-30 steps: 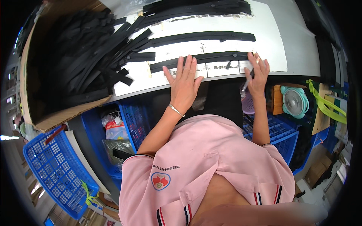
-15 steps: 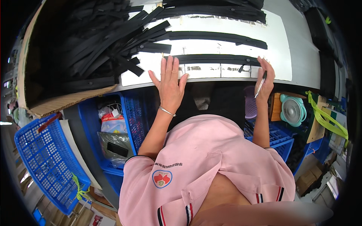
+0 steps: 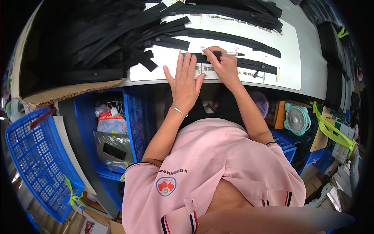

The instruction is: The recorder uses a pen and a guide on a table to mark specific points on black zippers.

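The black strip (image 3: pixel 233 62) lay across the white tabletop (image 3: pixel 288 46), running out rightward from under both hands. The left hand (image 3: pixel 185 82) was pressed flat on its near end, fingers spread and straight, gripping nothing, only pinning it down. Just right of those fingers, touching the same strip, the right hand (image 3: pixel 222 64) had its fingers pinched round a clear pen (image 3: pixel 230 54), tip down by the strip's upper edge.

It looked like a marking step: one hand steadied the strip while the other put a mark on it or beside it. The next move seemed to call for a steady pin from the flat hand and a short, careful stroke of the pen; whether the tip was touching could not be told.

Beyond the fingertips, two more black strips (image 3: pixel 233 39) lay roughly parallel on the white top, and further left of the left hand's thumb a loose heap of strips (image 3: pixel 101 43) spilled from a cardboard box (image 3: pixel 66 91). Far right of the pen hand, more dark strips (image 3: pixel 331 58) ran along the table edge.

Below the wrists, under the table, stood blue crates (image 3: pixel 128 117), one holding bags and oddments. A blue basket (image 3: pixel 35 156) sat lower left. Right of the right forearm were a purple basket (image 3: pixel 260 102), a small teal fan (image 3: pixel 297 119) and green straps (image 3: pixel 331 130). The person wore a pink shirt (image 3: pixel 218 167) and a thin bracelet (image 3: pixel 179 111) on the left wrist
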`<state>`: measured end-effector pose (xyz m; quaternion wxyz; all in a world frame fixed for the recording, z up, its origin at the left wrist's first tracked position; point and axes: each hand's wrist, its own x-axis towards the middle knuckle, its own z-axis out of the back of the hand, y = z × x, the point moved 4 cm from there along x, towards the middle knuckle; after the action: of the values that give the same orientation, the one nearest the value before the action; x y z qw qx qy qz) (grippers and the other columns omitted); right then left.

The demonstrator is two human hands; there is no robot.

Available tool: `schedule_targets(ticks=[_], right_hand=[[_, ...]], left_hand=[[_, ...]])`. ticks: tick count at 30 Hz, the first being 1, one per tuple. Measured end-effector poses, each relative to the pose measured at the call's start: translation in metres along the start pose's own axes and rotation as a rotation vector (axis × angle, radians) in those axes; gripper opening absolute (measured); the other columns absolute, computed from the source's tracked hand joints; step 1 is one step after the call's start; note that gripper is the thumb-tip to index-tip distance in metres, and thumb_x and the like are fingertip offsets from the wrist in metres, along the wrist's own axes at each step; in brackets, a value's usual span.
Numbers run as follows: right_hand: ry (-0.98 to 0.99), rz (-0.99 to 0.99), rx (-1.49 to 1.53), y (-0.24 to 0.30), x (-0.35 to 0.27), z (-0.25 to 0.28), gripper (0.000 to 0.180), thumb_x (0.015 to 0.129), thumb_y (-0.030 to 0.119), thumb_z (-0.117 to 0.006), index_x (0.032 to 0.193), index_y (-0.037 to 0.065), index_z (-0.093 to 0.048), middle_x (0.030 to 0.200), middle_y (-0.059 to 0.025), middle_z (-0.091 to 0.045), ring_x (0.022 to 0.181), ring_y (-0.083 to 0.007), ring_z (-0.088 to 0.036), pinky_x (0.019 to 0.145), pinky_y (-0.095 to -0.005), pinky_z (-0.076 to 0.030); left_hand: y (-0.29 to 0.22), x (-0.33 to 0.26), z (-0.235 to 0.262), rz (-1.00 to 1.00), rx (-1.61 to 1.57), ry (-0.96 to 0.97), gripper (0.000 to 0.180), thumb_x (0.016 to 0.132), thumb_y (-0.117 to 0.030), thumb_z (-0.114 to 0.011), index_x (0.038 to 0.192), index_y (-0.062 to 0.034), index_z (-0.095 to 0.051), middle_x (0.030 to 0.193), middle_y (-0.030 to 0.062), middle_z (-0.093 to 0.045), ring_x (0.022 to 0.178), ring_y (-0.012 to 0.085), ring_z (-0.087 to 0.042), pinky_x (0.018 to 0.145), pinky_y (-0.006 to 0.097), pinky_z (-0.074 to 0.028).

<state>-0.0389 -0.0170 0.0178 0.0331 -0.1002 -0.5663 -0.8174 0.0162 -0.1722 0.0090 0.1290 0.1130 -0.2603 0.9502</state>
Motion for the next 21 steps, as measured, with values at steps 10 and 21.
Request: schedule_targets(ticks=[10,21], right_hand=[[0.016,0.070,-0.144,-0.0056,-0.0001,-0.0043,0.019,0.095,0.015,-0.071,0.092,-0.003,-0.076,0.100,-0.0061,-0.077,0.069,-0.0147,-0.072,0.059,-0.0262,-0.052],[0.143,0.063,-0.098,-0.0033,-0.0033,-0.0008,0.020,0.092,0.016,-0.071,0.084,-0.002,-0.075,0.086,-0.0039,-0.077,0.059,-0.0159,-0.067,0.054,-0.0276,-0.049]], left_hand=[[0.0008,-0.0004,-0.0002,0.003,0.003,-0.008,0.065,0.096,-0.034,-0.068,0.152,-0.0089,-0.047,0.158,0.0094,-0.046,0.151,0.0272,-0.036,0.121,0.063,-0.004],[0.0014,-0.0011,-0.0016,0.003,0.017,-0.007,0.065,0.095,-0.034,-0.069,0.152,-0.0096,-0.047,0.159,0.0092,-0.045,0.151,0.0274,-0.036,0.121,0.064,-0.004]])
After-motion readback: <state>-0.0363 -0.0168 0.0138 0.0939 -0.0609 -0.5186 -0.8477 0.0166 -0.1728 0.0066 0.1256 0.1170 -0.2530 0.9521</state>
